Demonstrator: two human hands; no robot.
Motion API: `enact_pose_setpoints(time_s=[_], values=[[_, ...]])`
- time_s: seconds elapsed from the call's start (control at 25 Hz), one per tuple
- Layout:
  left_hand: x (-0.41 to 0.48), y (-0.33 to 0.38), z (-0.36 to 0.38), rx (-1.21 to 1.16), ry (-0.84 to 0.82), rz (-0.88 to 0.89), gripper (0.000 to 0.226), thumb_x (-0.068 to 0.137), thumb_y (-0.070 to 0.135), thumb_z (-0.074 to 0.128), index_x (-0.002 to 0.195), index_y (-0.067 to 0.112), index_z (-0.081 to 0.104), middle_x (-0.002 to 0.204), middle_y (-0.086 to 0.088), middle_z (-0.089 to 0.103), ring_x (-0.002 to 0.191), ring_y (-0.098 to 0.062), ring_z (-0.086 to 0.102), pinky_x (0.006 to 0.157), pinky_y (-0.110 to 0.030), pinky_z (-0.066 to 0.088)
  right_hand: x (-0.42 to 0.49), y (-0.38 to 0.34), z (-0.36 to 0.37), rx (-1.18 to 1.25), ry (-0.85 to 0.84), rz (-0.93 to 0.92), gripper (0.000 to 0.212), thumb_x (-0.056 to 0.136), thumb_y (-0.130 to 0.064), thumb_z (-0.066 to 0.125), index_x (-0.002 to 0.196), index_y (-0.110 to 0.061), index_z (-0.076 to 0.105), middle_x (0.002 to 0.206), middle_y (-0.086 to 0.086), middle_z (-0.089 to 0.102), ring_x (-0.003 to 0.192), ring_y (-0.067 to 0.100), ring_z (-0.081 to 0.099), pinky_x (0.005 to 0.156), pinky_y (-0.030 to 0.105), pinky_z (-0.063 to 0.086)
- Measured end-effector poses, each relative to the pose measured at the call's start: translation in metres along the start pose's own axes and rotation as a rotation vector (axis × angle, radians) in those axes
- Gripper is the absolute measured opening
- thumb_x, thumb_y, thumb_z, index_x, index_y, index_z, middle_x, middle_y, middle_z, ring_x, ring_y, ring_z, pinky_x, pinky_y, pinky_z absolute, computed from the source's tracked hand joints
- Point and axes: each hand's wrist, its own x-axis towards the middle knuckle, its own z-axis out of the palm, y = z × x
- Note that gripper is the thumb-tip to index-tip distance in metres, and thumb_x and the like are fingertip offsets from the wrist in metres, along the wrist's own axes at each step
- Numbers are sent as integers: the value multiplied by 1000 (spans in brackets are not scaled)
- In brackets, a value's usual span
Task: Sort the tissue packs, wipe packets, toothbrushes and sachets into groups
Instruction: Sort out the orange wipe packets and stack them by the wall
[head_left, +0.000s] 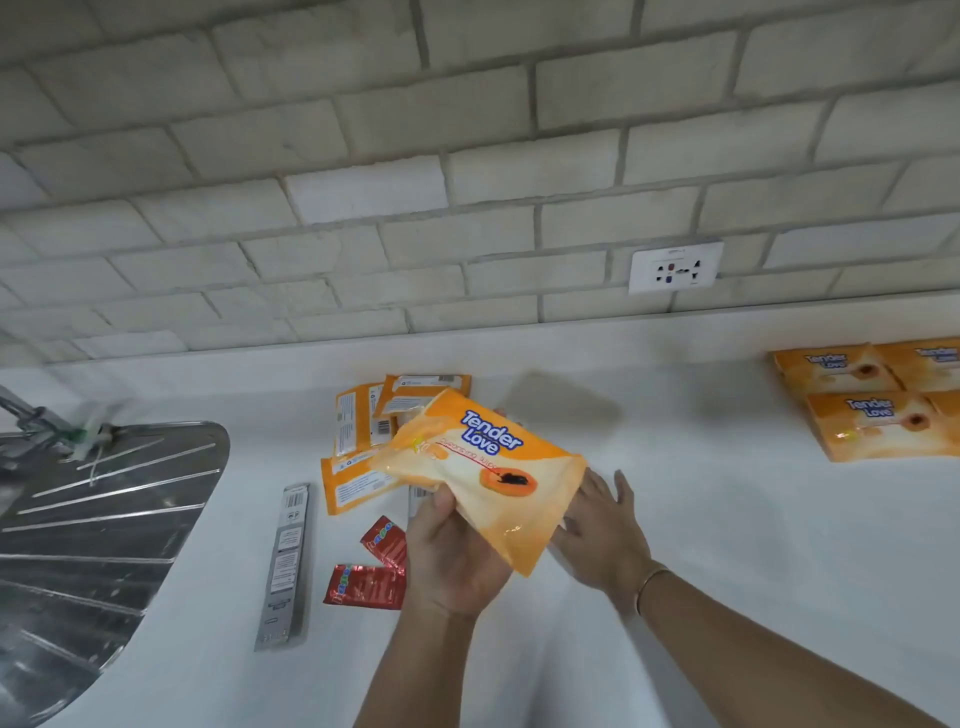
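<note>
– Three or four wipe packets (878, 431) are already lying face up together at the far right of the counter (727, 519), edges touching.

– And the one in the air?

– The left hand (452, 561) is gripping another wipe packet (483, 478) by its lower edge, thumb on the front and fingers curled behind, and is holding it up over the middle of the counter. The right hand (602, 530) is hovering just beside the packet's right corner, fingers straight and spread, holding nothing.

– What is waiting to be sorted?

– A loose heap of orange packets (358, 447) is lying face down behind the lifted one. Two red sachets (363, 584) are sitting close together just left of the left hand, and a long grey toothbrush pack (285, 566) is lying between them and the sink (104, 519). I am not making out any tissue packs for certain.

– So how far along?

– I am judging it as early. Only the wipe group on the right is taking shape, and the lifted packet probably belongs there. The heap, the sachets and the toothbrush pack are all waiting for places of their own.
</note>
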Motion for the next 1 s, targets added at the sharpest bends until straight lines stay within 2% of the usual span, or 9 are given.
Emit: enact_pose_setpoints(time_s=[0.12,0.2,0.28,0.36,0.48,0.6,0.76,0.88,1.0], values=[[-1,-12,7,193,156,56,83,72,16,90,144,5,51,134,-17,65,127,-36,60,104,-51,51,-19,-1,-15,911,110,166,32,97,-43,53,119,-30,71,128,-6,70,126,17,60,119,56,31],[5,-27,12,364,227,74,88,72,11,89,146,-1,43,134,-22,62,129,-41,58,109,-55,46,-40,-8,-37,1426,150,345,31,102,-33,53,103,-10,74,107,9,75,103,25,69,103,51,45],[11,-49,14,542,312,77,71,74,5,84,138,0,54,131,-25,65,126,-43,60,113,-55,43,-62,-12,-59,1668,58,468,47,103,-45,47,97,-5,70,91,17,72,84,28,67,83,45,50],[19,-75,19,659,381,18,70,76,5,82,141,7,55,131,-22,67,124,-40,63,111,-53,42,-79,-6,-86,1803,-24,499,54,101,-49,47,94,-3,74,84,19,69,75,31,65,68,40,53],[39,-118,35,708,341,-76,83,77,5,82,149,24,45,132,-18,68,121,-39,66,105,-51,47,-85,28,-123,1775,78,509,34,95,-27,59,111,2,69,90,19,72,73,27,67,63,35,55],[69,-162,63,728,227,-185,55,81,7,77,134,15,62,127,-19,70,118,-37,68,102,-49,50,-90,83,-154,1717,234,537,24,100,-8,58,120,4,64,100,23,75,75,25,70,69,34,57],[115,-220,80,735,399,-241,35,80,20,69,114,12,73,117,-14,75,107,-26,70,90,-38,50,-92,162,-196,1623,396,590,18,101,-2,58,117,3,64,95,22,75,73,25,69,82,48,56],[160,-265,92,780,509,-255,23,86,12,65,105,8,77,106,-11,79,97,-22,74,81,-32,55,-81,225,-227,1341,446,598,13,98,-7,64,106,3,67,87,22,71,77,29,63,92,62,54],[211,-298,94,971,598,-283,19,84,7,63,89,12,80,86,-3,80,78,-19,73,67,-27,57,-56,274,-254,903,464,616,14,89,-18,71,101,-12,74,95,12,74,90,28,69,87,51,56]])
